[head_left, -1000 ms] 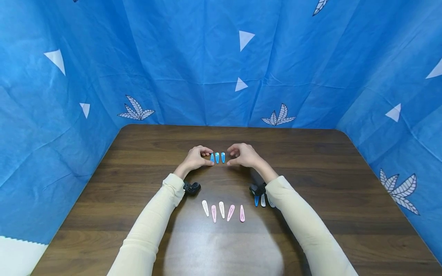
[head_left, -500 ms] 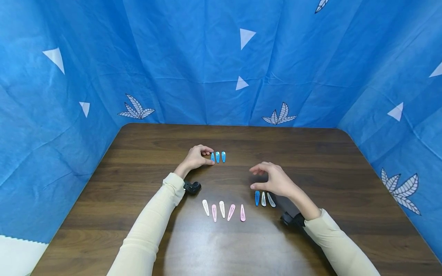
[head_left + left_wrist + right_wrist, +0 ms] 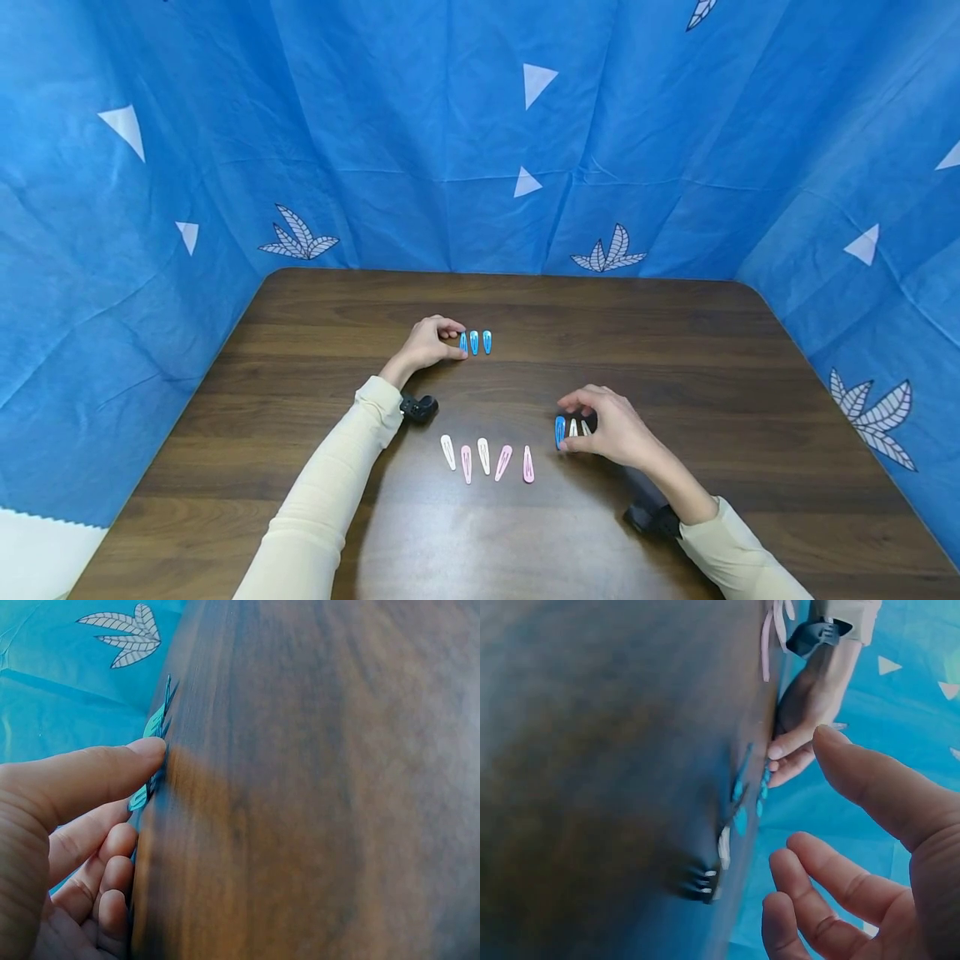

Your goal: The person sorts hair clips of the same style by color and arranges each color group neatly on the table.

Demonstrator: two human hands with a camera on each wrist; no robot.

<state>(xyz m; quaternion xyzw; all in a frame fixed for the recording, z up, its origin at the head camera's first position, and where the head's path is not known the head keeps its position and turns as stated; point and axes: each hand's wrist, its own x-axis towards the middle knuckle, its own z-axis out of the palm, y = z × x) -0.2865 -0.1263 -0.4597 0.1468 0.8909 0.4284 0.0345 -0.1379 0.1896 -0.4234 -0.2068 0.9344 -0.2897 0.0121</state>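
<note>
At the far middle of the table, my left hand (image 3: 427,343) pinches a light blue snap hair clip (image 3: 463,342) end to end, between thumb and forefinger. Two more light blue hair clips (image 3: 481,342) lie in line just right of it. My right hand (image 3: 611,427) hovers nearer, at the right, with thumb and fingers spread around a darker blue hair clip (image 3: 560,432); a wide gap shows between thumb and fingers in the right wrist view. Two whitish hair clips (image 3: 573,427) beside the darker one are partly hidden by this hand.
Closer to the front lies a loose row of white hair clips (image 3: 483,457) and pink hair clips (image 3: 467,464). A brown wooden table (image 3: 337,533) bears everything. Blue patterned cloth (image 3: 420,142) hangs behind and along both sides.
My right hand has left the light blue clips, moving right and nearer to the darker blue clip. The left hand has stayed at its clip.
</note>
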